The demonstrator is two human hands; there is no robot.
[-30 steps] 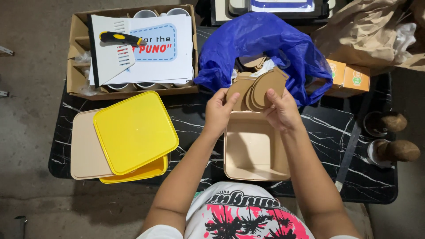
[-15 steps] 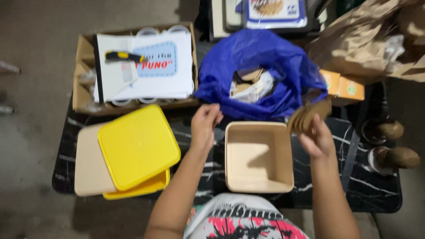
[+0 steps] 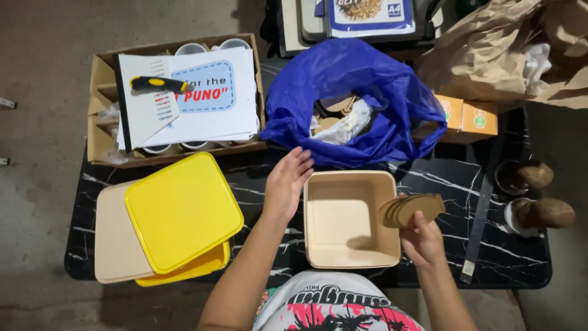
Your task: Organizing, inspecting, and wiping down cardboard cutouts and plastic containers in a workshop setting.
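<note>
A fanned stack of brown card discs (image 3: 411, 209) sits pinched in the right hand (image 3: 422, 240), above the right rim of the open beige box (image 3: 350, 219) on the counter (image 3: 490, 257) — how many discs is unclear. They fan out rightward. The left hand (image 3: 286, 182) hovers open, empty, just below the blue bag (image 3: 355, 92), whose contents are half hidden.
</note>
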